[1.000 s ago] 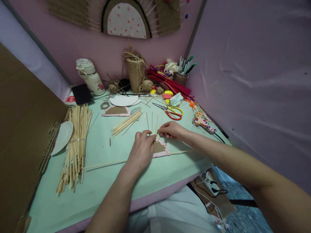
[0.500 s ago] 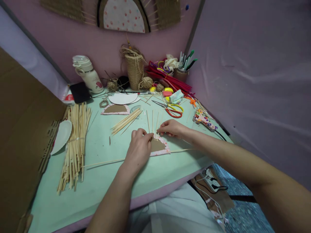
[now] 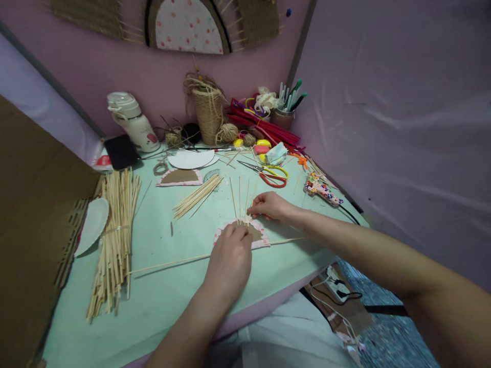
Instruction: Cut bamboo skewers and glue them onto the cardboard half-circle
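A cardboard half-circle [image 3: 255,234] with a pink-and-white cloth rim lies flat near the front of the table. Several thin bamboo sticks [image 3: 240,197] fan out from its curved edge, and a longer stick [image 3: 169,263] runs out along its straight side. Curled over the half-circle, my left hand [image 3: 232,255] holds it down with bent fingers; the fingertips are partly hidden. My right hand [image 3: 270,206] is closed in a pinch at the lower part of the rightmost stick, just above the curved rim.
Left are a bundle of sticks [image 3: 115,230] and a white paper plate [image 3: 92,225]. Beyond my hands lie loose sticks [image 3: 197,197], another half-circle [image 3: 179,177] and scissors [image 3: 272,175]. A patterned glue gun [image 3: 322,189] is at right; a bottle [image 3: 134,122] and twine [image 3: 207,112] stand behind.
My left hand has moved down and slightly right from the rim onto the half-circle's face, uncovering its left side. My right hand keeps its pinch by the stick. The view has shifted slightly.
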`<state>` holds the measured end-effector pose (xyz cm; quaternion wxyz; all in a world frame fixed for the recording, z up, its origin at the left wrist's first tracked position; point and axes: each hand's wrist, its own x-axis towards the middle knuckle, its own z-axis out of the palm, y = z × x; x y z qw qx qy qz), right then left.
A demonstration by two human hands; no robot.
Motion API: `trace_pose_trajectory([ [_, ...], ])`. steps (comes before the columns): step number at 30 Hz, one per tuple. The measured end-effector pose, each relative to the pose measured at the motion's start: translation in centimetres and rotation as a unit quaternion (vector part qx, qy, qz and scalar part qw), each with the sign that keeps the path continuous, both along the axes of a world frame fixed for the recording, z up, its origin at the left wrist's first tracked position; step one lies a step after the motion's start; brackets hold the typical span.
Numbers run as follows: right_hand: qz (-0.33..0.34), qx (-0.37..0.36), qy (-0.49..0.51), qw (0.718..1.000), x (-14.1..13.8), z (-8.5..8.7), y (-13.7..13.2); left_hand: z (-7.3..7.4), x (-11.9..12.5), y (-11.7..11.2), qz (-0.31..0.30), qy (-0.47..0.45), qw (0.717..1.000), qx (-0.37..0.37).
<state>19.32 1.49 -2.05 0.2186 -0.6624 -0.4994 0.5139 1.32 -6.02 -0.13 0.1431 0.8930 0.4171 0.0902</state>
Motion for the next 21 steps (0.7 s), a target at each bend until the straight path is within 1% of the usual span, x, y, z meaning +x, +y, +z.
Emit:
trace_pose_trajectory([
  [4, 0.000, 0.006, -0.006, 1.000, -0.04, -0.11, -0.04, -0.37, 0.52, -0.74, 0.000, 0.057, 0.998, 0.023],
  [8, 0.001, 0.011, -0.011, 1.000, -0.16, 0.14, -0.16, -0.14, 0.83, -0.96, -0.001, 0.105, 0.994, 0.029],
  [17, -0.002, 0.024, -0.020, 1.000, -0.29, 0.22, -0.31, -0.02, 0.88, -1.06, 0.019, 0.109, 0.993, 0.045],
  [21, -0.003, 0.027, -0.017, 0.999, -0.38, 0.16, -0.32, -0.11, 0.85, -1.13, 0.017, 0.102, 0.993, 0.048],
])
